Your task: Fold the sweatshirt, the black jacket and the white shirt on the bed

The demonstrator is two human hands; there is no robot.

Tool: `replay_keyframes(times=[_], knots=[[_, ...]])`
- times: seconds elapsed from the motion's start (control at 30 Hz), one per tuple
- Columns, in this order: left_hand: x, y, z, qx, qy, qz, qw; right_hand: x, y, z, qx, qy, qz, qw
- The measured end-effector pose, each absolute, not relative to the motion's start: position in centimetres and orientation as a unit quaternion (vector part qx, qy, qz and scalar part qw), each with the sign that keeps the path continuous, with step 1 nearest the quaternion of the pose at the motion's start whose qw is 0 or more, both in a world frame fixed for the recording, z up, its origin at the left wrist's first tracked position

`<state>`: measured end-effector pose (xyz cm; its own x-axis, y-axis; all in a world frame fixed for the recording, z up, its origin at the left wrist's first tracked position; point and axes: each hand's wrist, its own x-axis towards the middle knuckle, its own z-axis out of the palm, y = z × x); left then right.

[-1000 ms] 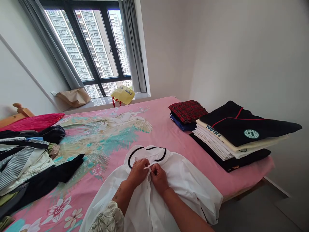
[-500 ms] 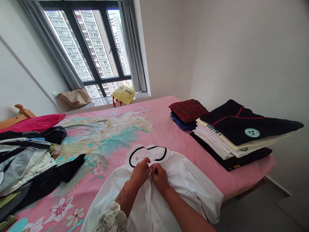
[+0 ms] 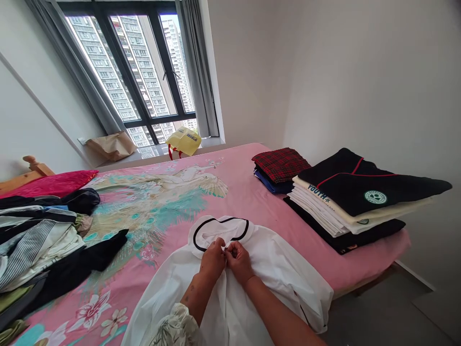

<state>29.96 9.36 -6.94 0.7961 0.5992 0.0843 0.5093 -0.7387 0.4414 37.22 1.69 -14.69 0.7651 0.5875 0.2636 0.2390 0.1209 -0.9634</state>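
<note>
Under both hands, white shirt

"How many hands do you have on the cloth?"

"Two: my left hand and my right hand, both on one white shirt."

"How many folded piles are on the bed?"

"Two: a small pile and a tall pile."

"Any bags?"

"Two under the one window: a yellow bag and a paper bag."

"And at the far left?"

"One red pillow and one heap of clothes."
</note>
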Motion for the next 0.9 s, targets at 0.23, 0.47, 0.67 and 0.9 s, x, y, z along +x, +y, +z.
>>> replay_keyframes(times=[0.23, 0.47, 0.67, 0.9], knots=[[29.7, 9.1, -8.2, 0.909, 0.301, 0.163, 0.239, 37.8, 2.3, -14.8, -0.639, -0.286, 0.159, 0.696], [29.4, 9.4, -9.5, 0.885, 0.289, 0.222, 0.29, 38.2, 2.5, -15.0, -0.642, -0.279, 0.162, 0.695], [28.8, 9.8, -9.8, 0.868, 0.276, 0.247, 0.33, 38.1, 2.6, -14.7, -0.634, -0.286, 0.171, 0.698], [28.8, 9.9, -11.3, 0.855, 0.267, 0.286, 0.34, 38.2, 2.7, -14.5, -0.637, -0.29, 0.19, 0.689]])
